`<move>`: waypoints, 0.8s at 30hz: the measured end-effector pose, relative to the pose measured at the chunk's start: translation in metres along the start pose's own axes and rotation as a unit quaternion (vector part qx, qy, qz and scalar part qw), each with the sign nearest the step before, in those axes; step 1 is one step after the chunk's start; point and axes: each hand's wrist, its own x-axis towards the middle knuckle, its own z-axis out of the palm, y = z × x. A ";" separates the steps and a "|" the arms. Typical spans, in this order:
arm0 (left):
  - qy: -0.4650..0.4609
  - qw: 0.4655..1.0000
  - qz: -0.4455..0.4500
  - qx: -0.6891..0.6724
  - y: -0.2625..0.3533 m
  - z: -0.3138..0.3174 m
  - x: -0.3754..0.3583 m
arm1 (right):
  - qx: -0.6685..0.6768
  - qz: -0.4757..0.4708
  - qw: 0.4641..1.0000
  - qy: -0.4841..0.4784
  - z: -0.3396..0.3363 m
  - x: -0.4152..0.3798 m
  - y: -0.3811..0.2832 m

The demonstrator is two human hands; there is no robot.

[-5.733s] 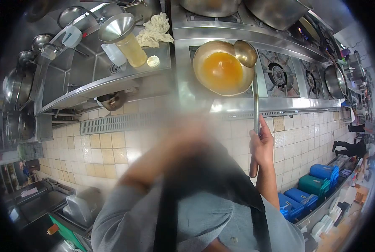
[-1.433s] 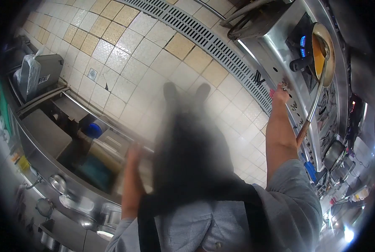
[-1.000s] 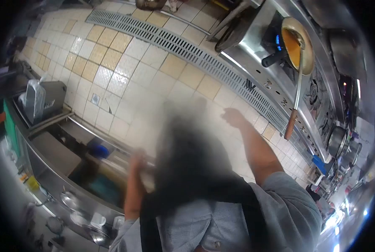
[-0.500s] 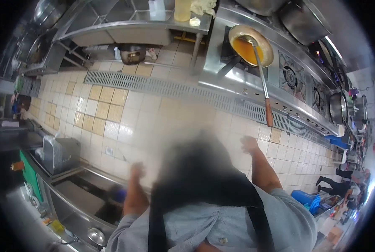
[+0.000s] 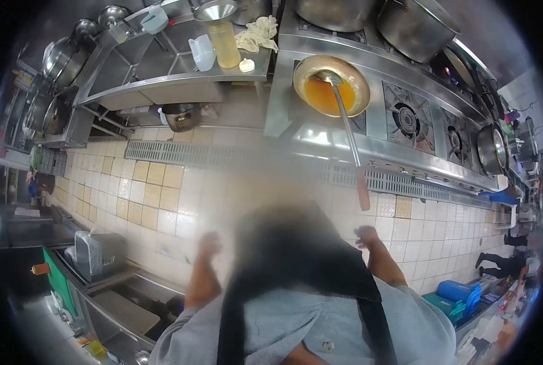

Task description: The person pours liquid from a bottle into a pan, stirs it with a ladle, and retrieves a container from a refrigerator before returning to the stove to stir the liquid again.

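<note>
My left hand (image 5: 209,244) hangs in front of me over the tiled floor, blurred, its fingers seeming loosely apart with nothing in them. On the other side of my black apron (image 5: 296,255), my right hand (image 5: 364,236) is partly curled but open and holds nothing. Just beyond it is the wooden handle (image 5: 363,191) of a long ladle (image 5: 347,125), apart from my fingers. The ladle's bowl rests in orange-yellow liquid (image 5: 321,96) inside a round metal pan (image 5: 358,82) on the stove. A hazy smear covers the middle of the view.
The steel stove (image 5: 375,97) carries large pots (image 5: 414,30) and bare burners (image 5: 409,120). To its left, a steel sink counter (image 5: 162,79) bears a bottle of yellowish liquid (image 5: 227,52) under a funnel, and a cloth (image 5: 258,33). A floor drain grate (image 5: 180,152) runs along the front. People stand far right.
My view has shifted, so the stove, pan and counter sit lower and further left, showing more of the counter top. Both hands stay low and hold nothing; the right hand's fingers look more curled.
</note>
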 end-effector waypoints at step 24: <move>-0.058 0.995 -0.017 0.081 0.088 0.012 0.029 | 0.294 -0.286 0.892 0.188 -0.113 -0.121 -0.269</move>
